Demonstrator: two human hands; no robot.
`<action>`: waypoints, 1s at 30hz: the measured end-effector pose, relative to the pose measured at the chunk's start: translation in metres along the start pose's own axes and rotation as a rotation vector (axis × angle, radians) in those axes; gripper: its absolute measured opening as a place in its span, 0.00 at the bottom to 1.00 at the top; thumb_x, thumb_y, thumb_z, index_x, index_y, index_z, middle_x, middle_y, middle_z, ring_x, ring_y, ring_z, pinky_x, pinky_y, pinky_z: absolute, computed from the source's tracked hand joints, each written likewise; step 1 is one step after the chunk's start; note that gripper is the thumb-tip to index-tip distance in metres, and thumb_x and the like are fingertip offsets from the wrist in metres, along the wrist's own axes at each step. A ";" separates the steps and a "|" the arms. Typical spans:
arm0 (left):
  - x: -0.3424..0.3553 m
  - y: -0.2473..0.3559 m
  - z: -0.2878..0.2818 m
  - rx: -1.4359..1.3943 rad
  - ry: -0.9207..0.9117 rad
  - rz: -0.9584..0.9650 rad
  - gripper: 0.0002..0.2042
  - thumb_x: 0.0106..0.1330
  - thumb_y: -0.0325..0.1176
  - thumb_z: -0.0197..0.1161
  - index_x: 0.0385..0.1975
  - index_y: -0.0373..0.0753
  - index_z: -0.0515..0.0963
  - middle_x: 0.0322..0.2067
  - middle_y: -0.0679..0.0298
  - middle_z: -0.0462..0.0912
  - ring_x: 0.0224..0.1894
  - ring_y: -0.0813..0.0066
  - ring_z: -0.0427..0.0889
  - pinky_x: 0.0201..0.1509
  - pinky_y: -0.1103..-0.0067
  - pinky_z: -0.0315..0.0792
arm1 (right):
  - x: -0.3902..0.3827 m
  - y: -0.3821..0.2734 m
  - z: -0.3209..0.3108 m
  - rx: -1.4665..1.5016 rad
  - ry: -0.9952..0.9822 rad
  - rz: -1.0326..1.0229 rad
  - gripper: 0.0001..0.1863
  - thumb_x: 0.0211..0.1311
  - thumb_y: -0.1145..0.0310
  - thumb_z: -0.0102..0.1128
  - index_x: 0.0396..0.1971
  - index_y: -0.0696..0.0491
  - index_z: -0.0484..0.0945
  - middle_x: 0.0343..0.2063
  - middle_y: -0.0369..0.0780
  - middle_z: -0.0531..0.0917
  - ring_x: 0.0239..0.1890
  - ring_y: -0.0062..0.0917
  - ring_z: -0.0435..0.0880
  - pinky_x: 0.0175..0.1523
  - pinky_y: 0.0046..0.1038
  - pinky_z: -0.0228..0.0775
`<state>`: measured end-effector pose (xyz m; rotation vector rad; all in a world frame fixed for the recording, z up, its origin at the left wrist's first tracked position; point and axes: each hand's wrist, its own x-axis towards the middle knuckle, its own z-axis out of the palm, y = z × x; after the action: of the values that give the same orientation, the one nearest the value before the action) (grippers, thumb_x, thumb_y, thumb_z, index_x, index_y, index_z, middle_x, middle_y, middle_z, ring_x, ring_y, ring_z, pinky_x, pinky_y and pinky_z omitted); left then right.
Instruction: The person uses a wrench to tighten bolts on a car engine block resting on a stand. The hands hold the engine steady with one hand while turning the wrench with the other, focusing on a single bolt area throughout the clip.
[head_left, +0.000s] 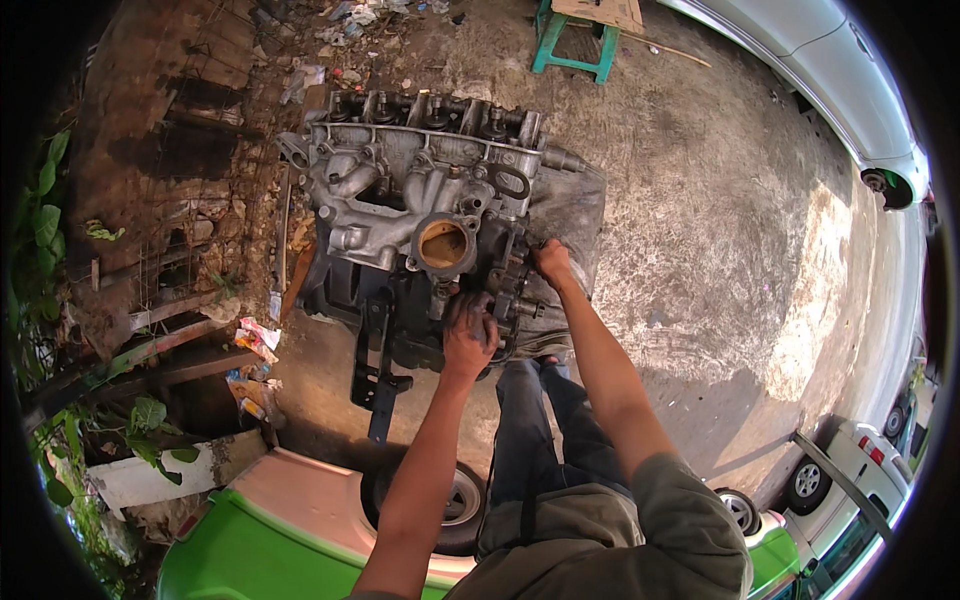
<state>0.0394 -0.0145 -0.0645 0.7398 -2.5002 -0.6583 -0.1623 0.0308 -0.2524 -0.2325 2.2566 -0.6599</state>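
Observation:
A car engine (400,185) stands before me, with a cast metal intake manifold (375,220) on its near side and valve gear along the top. My left hand (470,328), its fingers blackened, is curled against the dark lower part of the engine, just below the manifold's round opening (443,245). What its fingertips grip is hidden. At the engine's right end, my right hand (553,262) is closed in a fist beside the dark end parts (510,265) and the grey gearbox housing (570,205). Anything inside that fist is out of sight.
A black metal bracket (375,365) sticks out at the engine's near left. Debris and planks (170,345) lie to the left. A green stool (577,45) stands at the far side, and a pale car (830,60) at the far right. Behind me is a green and cream vehicle (290,510).

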 end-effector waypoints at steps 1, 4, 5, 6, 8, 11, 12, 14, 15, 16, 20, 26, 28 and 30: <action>0.000 0.000 -0.001 -0.012 0.000 -0.006 0.14 0.55 0.22 0.53 0.42 0.32 0.73 0.38 0.49 0.76 0.44 0.49 0.75 0.49 0.61 0.72 | 0.001 -0.001 -0.001 -0.062 0.050 -0.036 0.21 0.52 0.58 0.62 0.39 0.60 0.79 0.40 0.58 0.81 0.46 0.51 0.80 0.52 0.44 0.72; -0.002 0.000 -0.001 -0.018 -0.013 -0.017 0.14 0.55 0.23 0.53 0.42 0.32 0.73 0.38 0.50 0.77 0.45 0.49 0.75 0.50 0.61 0.72 | -0.005 -0.001 -0.018 -0.153 0.176 -0.110 0.21 0.53 0.58 0.62 0.38 0.61 0.79 0.42 0.58 0.80 0.45 0.52 0.80 0.52 0.44 0.72; -0.002 0.000 -0.001 -0.026 -0.027 -0.036 0.14 0.55 0.23 0.54 0.42 0.32 0.73 0.38 0.50 0.77 0.45 0.50 0.75 0.51 0.61 0.71 | -0.010 0.000 -0.028 -0.120 0.203 -0.117 0.21 0.53 0.58 0.62 0.38 0.61 0.79 0.41 0.58 0.80 0.44 0.53 0.80 0.51 0.44 0.73; -0.002 -0.001 -0.001 -0.015 -0.016 -0.021 0.14 0.54 0.23 0.54 0.42 0.32 0.73 0.38 0.50 0.77 0.45 0.50 0.75 0.51 0.60 0.71 | -0.017 0.002 -0.039 -0.092 0.232 -0.109 0.21 0.54 0.58 0.62 0.38 0.61 0.79 0.41 0.59 0.80 0.42 0.53 0.81 0.49 0.44 0.73; -0.003 0.000 0.000 -0.032 -0.009 -0.046 0.14 0.54 0.23 0.54 0.42 0.32 0.73 0.38 0.51 0.77 0.45 0.50 0.75 0.52 0.60 0.70 | -0.031 0.004 -0.057 0.230 0.124 -0.153 0.19 0.56 0.60 0.61 0.38 0.61 0.80 0.38 0.57 0.82 0.37 0.50 0.83 0.44 0.39 0.76; -0.004 -0.001 0.002 -0.038 -0.007 -0.043 0.14 0.54 0.23 0.54 0.42 0.33 0.74 0.38 0.51 0.77 0.46 0.50 0.75 0.53 0.60 0.70 | -0.071 0.015 -0.074 0.726 -0.045 -0.147 0.11 0.62 0.71 0.59 0.38 0.63 0.80 0.32 0.47 0.85 0.31 0.32 0.87 0.35 0.27 0.79; -0.004 -0.001 0.003 -0.020 -0.002 -0.032 0.14 0.54 0.23 0.54 0.42 0.33 0.74 0.38 0.51 0.77 0.46 0.50 0.75 0.53 0.60 0.70 | -0.085 0.017 -0.075 0.859 -0.045 -0.152 0.10 0.62 0.73 0.58 0.39 0.64 0.80 0.32 0.45 0.85 0.32 0.29 0.87 0.35 0.26 0.79; -0.003 -0.001 0.002 -0.006 0.011 -0.036 0.14 0.54 0.23 0.54 0.42 0.33 0.74 0.38 0.51 0.77 0.46 0.50 0.75 0.53 0.61 0.70 | -0.108 0.020 -0.071 0.997 -0.020 -0.159 0.08 0.64 0.76 0.56 0.39 0.64 0.80 0.32 0.41 0.85 0.33 0.25 0.86 0.36 0.25 0.78; -0.004 -0.001 0.002 -0.012 -0.004 -0.046 0.14 0.54 0.23 0.54 0.42 0.33 0.74 0.38 0.51 0.77 0.46 0.50 0.75 0.53 0.61 0.70 | -0.118 0.022 -0.068 1.004 0.004 -0.162 0.08 0.64 0.77 0.55 0.39 0.65 0.80 0.32 0.40 0.85 0.33 0.26 0.86 0.37 0.25 0.79; -0.004 -0.001 0.001 -0.023 -0.025 -0.073 0.14 0.54 0.23 0.54 0.42 0.33 0.74 0.38 0.51 0.77 0.46 0.50 0.75 0.53 0.61 0.70 | -0.128 0.025 -0.065 0.893 -0.011 -0.211 0.12 0.68 0.73 0.53 0.43 0.65 0.78 0.36 0.45 0.84 0.39 0.29 0.86 0.43 0.25 0.78; -0.003 0.002 0.001 -0.047 -0.016 -0.087 0.13 0.55 0.22 0.53 0.41 0.33 0.74 0.38 0.50 0.77 0.46 0.50 0.75 0.53 0.62 0.70 | -0.156 0.018 -0.050 0.517 0.273 -0.243 0.12 0.64 0.67 0.57 0.43 0.56 0.81 0.32 0.52 0.84 0.35 0.39 0.85 0.42 0.33 0.74; -0.001 0.001 0.002 -0.030 0.007 -0.043 0.11 0.56 0.22 0.52 0.39 0.32 0.73 0.37 0.49 0.76 0.44 0.50 0.75 0.51 0.61 0.71 | -0.196 -0.017 -0.057 0.319 0.270 -0.261 0.12 0.67 0.68 0.53 0.46 0.53 0.80 0.29 0.50 0.83 0.28 0.32 0.81 0.37 0.29 0.70; -0.001 0.002 0.001 -0.035 -0.009 -0.056 0.10 0.56 0.22 0.52 0.38 0.31 0.73 0.36 0.49 0.76 0.43 0.49 0.75 0.50 0.61 0.71 | -0.203 -0.025 -0.058 0.347 0.239 -0.245 0.13 0.67 0.69 0.52 0.47 0.54 0.79 0.31 0.51 0.83 0.30 0.38 0.82 0.39 0.32 0.72; -0.001 0.002 0.000 -0.041 -0.016 -0.062 0.10 0.55 0.22 0.52 0.37 0.31 0.72 0.36 0.49 0.76 0.42 0.49 0.75 0.49 0.61 0.71 | -0.206 -0.030 -0.057 0.324 0.295 -0.333 0.13 0.66 0.70 0.52 0.47 0.55 0.79 0.33 0.52 0.83 0.33 0.43 0.82 0.42 0.34 0.72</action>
<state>0.0392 -0.0119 -0.0639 0.8028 -2.4792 -0.7387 -0.0605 0.1014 -0.0754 -0.3740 2.3634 -1.2952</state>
